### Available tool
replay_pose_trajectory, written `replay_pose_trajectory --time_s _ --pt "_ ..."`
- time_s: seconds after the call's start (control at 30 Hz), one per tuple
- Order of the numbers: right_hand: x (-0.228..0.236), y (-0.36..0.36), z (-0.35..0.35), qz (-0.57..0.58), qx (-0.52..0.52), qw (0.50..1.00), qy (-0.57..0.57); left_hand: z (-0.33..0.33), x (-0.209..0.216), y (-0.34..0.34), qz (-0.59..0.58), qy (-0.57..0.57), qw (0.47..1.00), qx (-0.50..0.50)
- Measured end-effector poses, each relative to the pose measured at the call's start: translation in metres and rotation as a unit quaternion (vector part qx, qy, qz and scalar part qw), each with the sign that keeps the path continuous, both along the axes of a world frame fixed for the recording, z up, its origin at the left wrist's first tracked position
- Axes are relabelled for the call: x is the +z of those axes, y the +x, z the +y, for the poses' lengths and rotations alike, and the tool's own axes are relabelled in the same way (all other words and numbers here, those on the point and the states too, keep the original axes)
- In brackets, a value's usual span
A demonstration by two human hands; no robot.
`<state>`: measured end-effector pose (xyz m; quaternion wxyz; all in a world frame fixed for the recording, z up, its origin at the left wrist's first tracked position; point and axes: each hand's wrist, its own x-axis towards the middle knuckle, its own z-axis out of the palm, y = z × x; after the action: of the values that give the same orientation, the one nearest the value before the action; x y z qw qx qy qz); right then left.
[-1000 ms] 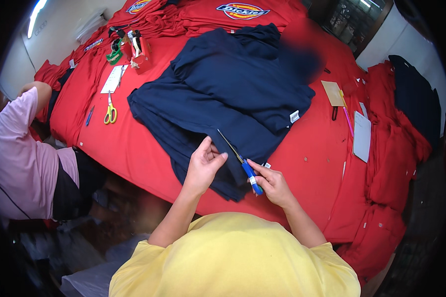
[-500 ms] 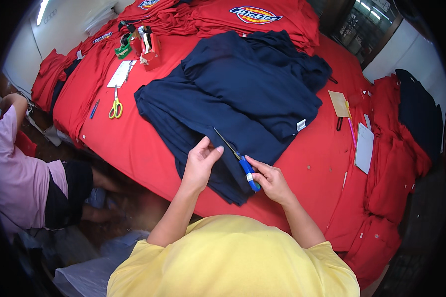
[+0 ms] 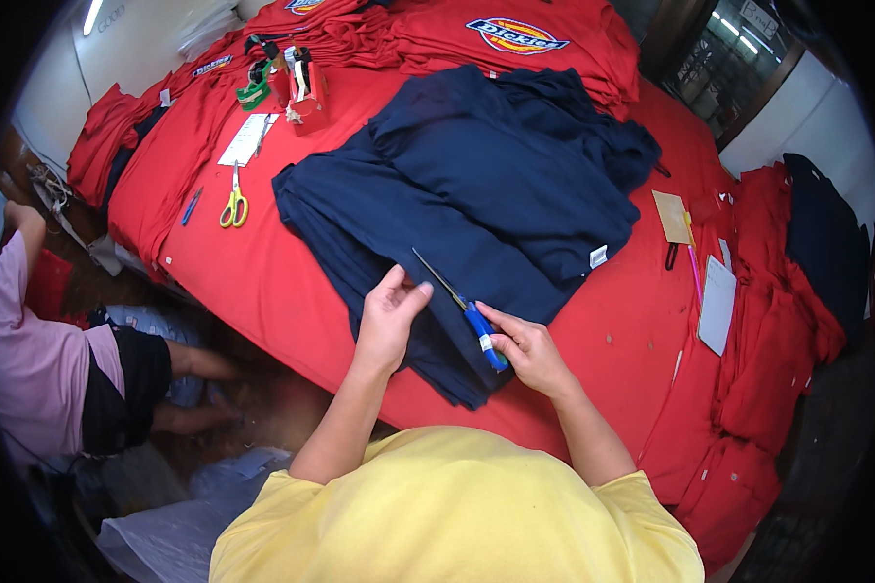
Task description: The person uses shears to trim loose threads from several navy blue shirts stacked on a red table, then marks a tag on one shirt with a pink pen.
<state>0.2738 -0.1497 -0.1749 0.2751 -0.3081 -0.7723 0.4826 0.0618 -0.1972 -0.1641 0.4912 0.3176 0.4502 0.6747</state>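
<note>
A dark navy garment lies loosely spread in front of me, with a small white tag at its right edge. In my right hand is a pair of scissors with blue handles. Their slim blades point away to the left over the navy cloth and look close together. My left hand is just left of the blades, at the garment's near part. Its fingers are curled with the thumb close to them; whatever may be pinched there is too small or hidden to make out.
Yellow-handled scissors, a blue pen, paper and a red tape dispenser lie at the left. Red garments are piled at the back. A white notepad lies right. Another person is at the lower left.
The whole view has shifted slightly, so the table things appear a little lower and farther right. Both hands and the blue scissors keep nearly the same pose. The other person's legs have moved slightly.
</note>
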Motion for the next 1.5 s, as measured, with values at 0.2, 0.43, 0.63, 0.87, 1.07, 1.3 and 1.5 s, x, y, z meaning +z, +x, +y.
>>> replay_pose_trajectory --time_s 0.2,0.43,0.63,0.87,1.07,1.3,1.5 --pt "0.019 -0.015 0.003 -0.042 0.028 0.998 0.044 0.002 0.004 -0.009 0.008 0.003 1.0 0.004" --pt "0.005 -0.025 0.012 -0.027 0.016 0.999 -0.023 0.003 -0.004 -0.019 -0.024 -0.007 1.0 0.004" --pt "-0.005 -0.028 0.011 0.112 0.014 0.975 -0.191 0.007 -0.012 -0.031 -0.098 -0.02 0.995 0.009" --pt "-0.001 -0.052 0.015 0.097 -0.081 0.987 -0.095 0.004 -0.044 -0.013 -0.112 -0.095 0.989 -0.016" --pt "-0.007 -0.049 0.002 0.002 -0.083 0.997 -0.006 0.007 -0.066 -0.013 -0.1 -0.106 0.989 -0.019" --pt "-0.005 0.007 -0.021 0.114 -0.189 0.963 -0.155 -0.005 -0.043 0.002 0.377 0.062 0.874 0.302" --pt "-0.002 0.022 -0.043 0.138 -0.179 0.955 -0.191 0.005 -0.04 0.011 0.667 0.138 0.731 -0.043"
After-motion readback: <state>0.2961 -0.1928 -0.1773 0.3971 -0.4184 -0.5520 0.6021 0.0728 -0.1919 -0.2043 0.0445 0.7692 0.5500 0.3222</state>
